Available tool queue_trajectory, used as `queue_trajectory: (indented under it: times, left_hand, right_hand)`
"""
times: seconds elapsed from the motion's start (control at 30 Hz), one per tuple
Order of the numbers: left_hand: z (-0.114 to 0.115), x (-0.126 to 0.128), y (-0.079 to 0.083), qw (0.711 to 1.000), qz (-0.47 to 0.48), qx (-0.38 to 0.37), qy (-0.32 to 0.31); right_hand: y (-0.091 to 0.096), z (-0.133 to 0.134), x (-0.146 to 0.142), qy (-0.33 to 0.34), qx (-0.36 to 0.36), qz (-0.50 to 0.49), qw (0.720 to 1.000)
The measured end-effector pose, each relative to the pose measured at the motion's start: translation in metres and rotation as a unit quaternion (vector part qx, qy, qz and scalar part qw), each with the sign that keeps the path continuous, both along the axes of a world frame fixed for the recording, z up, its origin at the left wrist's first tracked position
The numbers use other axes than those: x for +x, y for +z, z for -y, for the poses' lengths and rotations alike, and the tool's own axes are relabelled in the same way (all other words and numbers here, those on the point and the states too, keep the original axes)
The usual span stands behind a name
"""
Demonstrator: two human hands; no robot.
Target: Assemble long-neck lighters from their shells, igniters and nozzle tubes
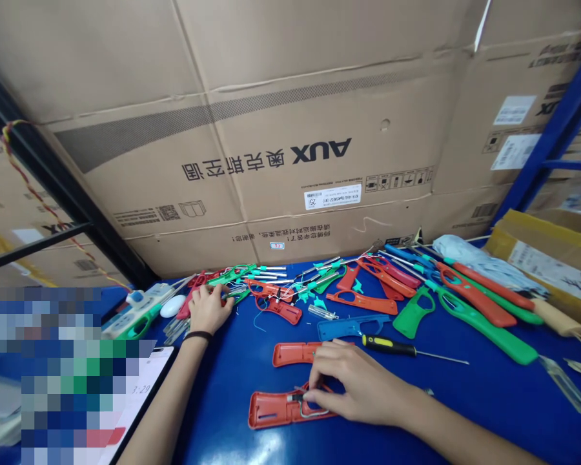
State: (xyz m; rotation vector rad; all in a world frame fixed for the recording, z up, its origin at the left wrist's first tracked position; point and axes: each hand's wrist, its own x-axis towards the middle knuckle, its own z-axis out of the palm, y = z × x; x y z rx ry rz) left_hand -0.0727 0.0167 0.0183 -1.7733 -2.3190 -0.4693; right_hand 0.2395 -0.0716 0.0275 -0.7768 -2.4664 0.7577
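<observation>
Upside-down "AUX" lettering (322,150) marks a carton (271,58) behind a blue worktop (225,381). The right hand (356,387) pinches a small part (294,398) in a red casing half (266,413), front and centre; the left hand's (209,311) grip, amid piled parts (281,310), cannot be told. Pixelation partly hides a screen (148,384) reading "3:29".

Two hands (208,312) (352,386) and one yellow-black screwdriver (388,345) show.

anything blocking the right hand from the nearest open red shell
Nothing visible does: the right hand has its fingers over the inside of the red shell. The other red half lies farther back, not between them.
</observation>
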Motion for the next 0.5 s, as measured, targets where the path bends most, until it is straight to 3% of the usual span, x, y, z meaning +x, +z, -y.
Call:
queue_trajectory:
  times: [0.27, 0.5]
  left_hand:
    - [0.001, -0.021, 0.002, 0.996, 0.039, -0.032, -0.070]
    - [-0.002, -0.026, 0.003, 0.987, 0.112, -0.005, -0.115]
  right_hand:
    - [-0.002, 0.000, 0.001, 0.006, 0.004, 0.013, 1.000]
    - [-0.002, 0.000, 0.000, 0.010, 0.008, 0.031, 0.999]
